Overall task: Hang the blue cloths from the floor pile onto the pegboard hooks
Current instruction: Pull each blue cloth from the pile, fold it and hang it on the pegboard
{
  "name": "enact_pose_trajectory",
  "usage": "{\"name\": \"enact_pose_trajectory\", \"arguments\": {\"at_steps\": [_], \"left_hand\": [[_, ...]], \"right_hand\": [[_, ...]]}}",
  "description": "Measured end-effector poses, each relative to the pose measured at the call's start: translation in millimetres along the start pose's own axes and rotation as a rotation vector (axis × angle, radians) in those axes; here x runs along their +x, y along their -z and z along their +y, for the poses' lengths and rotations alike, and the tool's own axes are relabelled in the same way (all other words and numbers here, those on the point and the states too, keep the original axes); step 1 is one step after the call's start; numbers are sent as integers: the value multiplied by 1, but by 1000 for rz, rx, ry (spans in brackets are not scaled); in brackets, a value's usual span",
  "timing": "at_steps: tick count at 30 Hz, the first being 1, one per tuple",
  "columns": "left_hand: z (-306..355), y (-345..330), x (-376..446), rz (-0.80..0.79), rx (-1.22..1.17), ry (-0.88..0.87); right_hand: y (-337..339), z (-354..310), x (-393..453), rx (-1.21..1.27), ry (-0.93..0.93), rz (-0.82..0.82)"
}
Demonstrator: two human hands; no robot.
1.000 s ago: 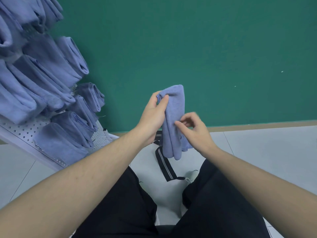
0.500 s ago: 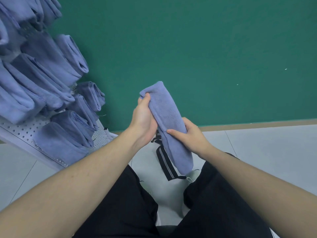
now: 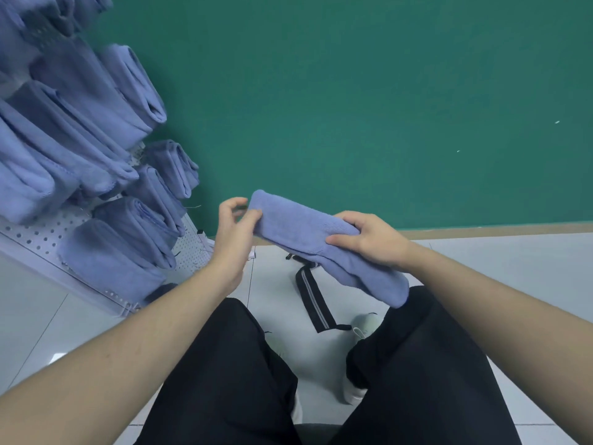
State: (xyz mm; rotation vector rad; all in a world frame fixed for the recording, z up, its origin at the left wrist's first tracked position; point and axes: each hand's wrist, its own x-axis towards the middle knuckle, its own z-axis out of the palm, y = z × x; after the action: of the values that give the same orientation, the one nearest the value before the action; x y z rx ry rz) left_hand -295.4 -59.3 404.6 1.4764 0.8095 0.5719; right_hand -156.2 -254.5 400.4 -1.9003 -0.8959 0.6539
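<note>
No brand name, label or legible writing is showing on any item in the head view.

The blue cloth (image 3: 308, 231) is lying folded into a long, thick roll in the centre of the frame, slanting from its rounded upper-left end down to a blunt lower-right end. Its surface is showing a soft, short-pile terry texture in a uniform periwinkle blue, with a faint stitched line running along its length.

The right hand (image 3: 369, 239) is gripping the roll near its middle, with the fingers curled over the top edge and the thumb pressing along the near side. The left hand (image 3: 232, 231) is sitting at the upper-left end of the roll with its fingers loosely curled; the thumb and fingertips are touching the end of the cloth, but whether they are pinching it cannot be told.

In the upper left and left of the frame, a white pegboard (image 3: 38, 234) is carrying many hung blue cloths (image 3: 106, 101), folded and overlapping in rows.

Behind the hands, a green wall (image 3: 353, 91) is filling the upper frame. In the lower centre, a dark striped strap (image 3: 313, 298) is lying on the pale tiled floor (image 3: 513, 268), between the person's black trousers (image 3: 417, 364).
</note>
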Motion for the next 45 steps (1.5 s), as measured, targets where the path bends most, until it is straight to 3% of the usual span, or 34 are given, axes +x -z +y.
{"name": "enact_pose_trajectory", "arguments": {"at_steps": [2,5,9,12,15,19,26,31,36,40,45], "left_hand": [[-4,4,2,0,317,-275],[5,-2,5,-233,540,-541],[17,-17,11,-627,722,-494],[22,-19,21,-700,871,-403],[17,-15,34,-678,974,-417],[-2,-4,46,-572,784,-336],[-38,26,67,-387,571,-184],[-66,48,77,-337,394,75],[-92,62,85,-121,-11,237],[-113,75,98,51,-178,262],[-127,97,110,166,-340,355]], "right_hand": [[4,-1,7,-25,10,-29],[6,-4,17,-17,1,-121],[5,-14,28,-48,42,-220],[3,-17,38,-48,57,-261],[0,-15,50,-66,33,-285],[-6,-8,67,-56,-62,-378],[-34,12,114,30,15,-403],[-62,17,162,215,-4,-446],[-105,31,204,-102,219,-491],[-141,48,220,-114,428,-436],[-184,63,234,-129,474,-462]]}}
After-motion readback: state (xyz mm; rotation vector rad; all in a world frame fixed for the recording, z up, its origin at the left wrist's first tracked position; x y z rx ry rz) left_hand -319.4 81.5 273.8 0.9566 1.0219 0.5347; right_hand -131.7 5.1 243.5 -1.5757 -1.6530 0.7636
